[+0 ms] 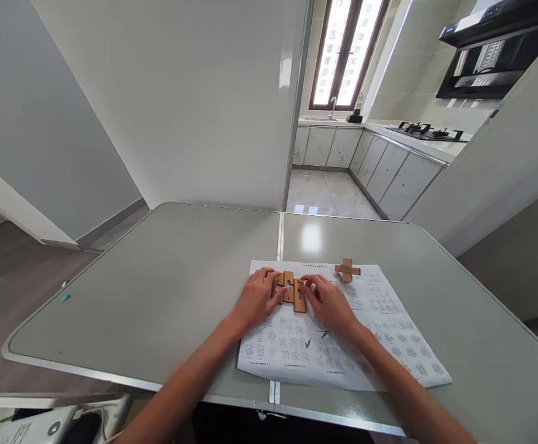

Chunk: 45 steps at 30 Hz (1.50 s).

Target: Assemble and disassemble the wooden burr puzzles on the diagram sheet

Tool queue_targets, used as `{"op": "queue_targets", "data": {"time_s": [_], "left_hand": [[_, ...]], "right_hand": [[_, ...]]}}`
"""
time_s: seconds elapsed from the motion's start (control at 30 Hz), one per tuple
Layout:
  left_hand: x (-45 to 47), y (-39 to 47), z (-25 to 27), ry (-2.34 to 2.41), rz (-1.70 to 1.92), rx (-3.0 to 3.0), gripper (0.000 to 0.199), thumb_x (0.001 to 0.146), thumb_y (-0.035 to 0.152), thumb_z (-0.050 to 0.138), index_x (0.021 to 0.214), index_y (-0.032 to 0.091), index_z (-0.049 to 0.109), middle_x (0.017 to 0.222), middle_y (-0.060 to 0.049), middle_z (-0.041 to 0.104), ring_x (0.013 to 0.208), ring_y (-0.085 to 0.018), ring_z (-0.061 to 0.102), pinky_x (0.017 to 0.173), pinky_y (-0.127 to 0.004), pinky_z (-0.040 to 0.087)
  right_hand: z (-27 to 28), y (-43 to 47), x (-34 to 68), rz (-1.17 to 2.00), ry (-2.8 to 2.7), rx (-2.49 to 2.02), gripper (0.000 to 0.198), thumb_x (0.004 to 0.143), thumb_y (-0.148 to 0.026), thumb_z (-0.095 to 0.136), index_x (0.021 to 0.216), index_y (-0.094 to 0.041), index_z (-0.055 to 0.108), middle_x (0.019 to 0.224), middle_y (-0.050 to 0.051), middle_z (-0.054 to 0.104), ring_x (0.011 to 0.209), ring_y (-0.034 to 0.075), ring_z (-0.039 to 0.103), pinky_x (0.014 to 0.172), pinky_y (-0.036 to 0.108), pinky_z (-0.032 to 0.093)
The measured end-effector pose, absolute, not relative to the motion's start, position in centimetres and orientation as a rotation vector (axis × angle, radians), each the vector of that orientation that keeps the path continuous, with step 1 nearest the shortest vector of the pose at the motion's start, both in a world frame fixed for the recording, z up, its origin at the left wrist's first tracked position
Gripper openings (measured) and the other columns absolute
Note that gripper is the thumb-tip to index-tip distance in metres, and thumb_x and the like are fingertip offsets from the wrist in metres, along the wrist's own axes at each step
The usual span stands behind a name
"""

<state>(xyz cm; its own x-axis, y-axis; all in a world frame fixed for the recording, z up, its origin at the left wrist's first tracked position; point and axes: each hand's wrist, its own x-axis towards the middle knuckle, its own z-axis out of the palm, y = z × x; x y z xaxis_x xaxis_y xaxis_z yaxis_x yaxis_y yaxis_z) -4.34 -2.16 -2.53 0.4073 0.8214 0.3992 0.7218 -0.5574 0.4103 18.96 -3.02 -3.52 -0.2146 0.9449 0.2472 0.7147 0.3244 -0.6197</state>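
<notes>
Several notched wooden puzzle pieces lie side by side on a printed instruction sheet [291, 354]. My left hand [258, 297] is closed at the left end of the row, fingertips and thumb against the pieces beside the middle notched piece [288, 295]; it partly covers the leftmost one. My right hand [330, 302] pinches the right-hand slotted piece [299, 302], which sits slightly lower than its neighbours. Just beyond my right hand, a wooden cross-shaped interlocking puzzle [347, 271] rests on the sheet.
The sheet lies across the metal seam [274, 392] of a grey folding table [158, 296]. A small blue-green bit [65, 298] is near the table's left edge. Past the table are a white panel [213, 111] and a kitchen with a stove [428, 131].
</notes>
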Motion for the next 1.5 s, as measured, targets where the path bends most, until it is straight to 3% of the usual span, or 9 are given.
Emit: {"op": "queue_targets", "data": {"time_s": [0.27,0.43,0.7,0.87,0.97,1.1,1.23,1.5], "left_hand": [[-4.4,-2.4,-2.0,1.335,0.917,2.475,0.061,0.088,0.048,0.075,0.139,0.026,0.051,0.142,-0.012,0.058,0.129,-0.033,0.056,0.109,-0.050,0.048],[-4.5,-2.1,-2.3,1.406,0.908,2.502,0.053,0.091,0.036,0.071,0.140,0.027,0.052,0.147,-0.010,0.057,0.136,-0.032,0.053,0.113,-0.051,0.045],[-4.7,-1.8,-2.9,1.550,0.903,2.516,0.036,0.097,0.021,0.059,0.132,0.026,0.061,0.148,-0.008,0.059,0.143,-0.030,0.048,0.120,-0.054,0.038],[-4.6,-1.8,-2.5,1.489,1.002,2.509,0.037,0.094,0.010,0.054,0.129,0.022,0.061,0.146,-0.010,0.060,0.146,-0.031,0.045,0.120,-0.058,0.038],[-4.4,-2.0,-2.0,1.303,1.088,2.544,0.033,0.096,0.011,0.053,0.125,0.022,0.061,0.137,-0.010,0.065,0.137,-0.028,0.054,0.114,-0.052,0.046],[-4.0,-2.5,-1.4,1.087,1.034,2.646,0.023,0.097,0.014,0.053,0.115,0.023,0.064,0.113,-0.008,0.072,0.110,-0.025,0.068,0.096,-0.043,0.055],[-3.9,-2.9,-1.4,0.903,0.882,2.719,0.021,0.100,0.014,0.049,0.112,0.022,0.064,0.100,-0.005,0.074,0.086,-0.018,0.072,0.077,-0.031,0.056],[-4.1,-3.0,-1.9,0.937,0.812,2.639,0.023,0.100,0.017,0.050,0.114,0.023,0.067,0.081,0.000,0.075,0.070,-0.015,0.073,0.070,-0.026,0.054]], "right_hand": [[-2.8,-3.7,18.3,0.637,-2.097,-1.250,0.023,0.102,-0.028,0.047,0.118,-0.026,0.063,0.113,0.004,0.073,0.068,0.017,0.065,0.071,0.034,0.051],[-2.9,-3.8,18.4,0.640,-2.202,-1.230,0.033,0.102,-0.025,0.046,0.130,-0.027,0.062,0.096,0.002,0.074,0.069,0.018,0.064,0.073,0.033,0.049],[-2.8,-3.9,18.4,0.678,-2.221,-1.226,0.037,0.101,-0.022,0.048,0.134,-0.027,0.061,0.096,0.002,0.075,0.068,0.018,0.064,0.074,0.033,0.050],[-3.2,-3.8,18.5,0.701,-2.208,-1.208,0.035,0.100,-0.024,0.049,0.134,-0.029,0.059,0.105,0.002,0.075,0.066,0.017,0.063,0.072,0.033,0.051],[-3.4,-3.7,18.5,0.694,-2.208,-1.191,0.033,0.100,-0.024,0.050,0.130,-0.030,0.060,0.115,0.002,0.075,0.066,0.016,0.063,0.073,0.033,0.052],[-3.3,-3.7,18.3,0.659,-2.212,-1.202,0.031,0.100,-0.025,0.051,0.130,-0.028,0.060,0.111,0.003,0.076,0.067,0.017,0.065,0.072,0.033,0.051],[-3.1,-3.8,18.2,0.654,-2.214,-1.166,0.027,0.102,-0.027,0.049,0.126,-0.029,0.062,0.127,0.004,0.073,0.065,0.015,0.064,0.072,0.033,0.052],[-2.8,-3.8,18.3,0.668,-2.217,-1.166,0.025,0.102,-0.027,0.049,0.121,-0.030,0.064,0.137,0.003,0.069,0.064,0.014,0.063,0.074,0.035,0.054]]}}
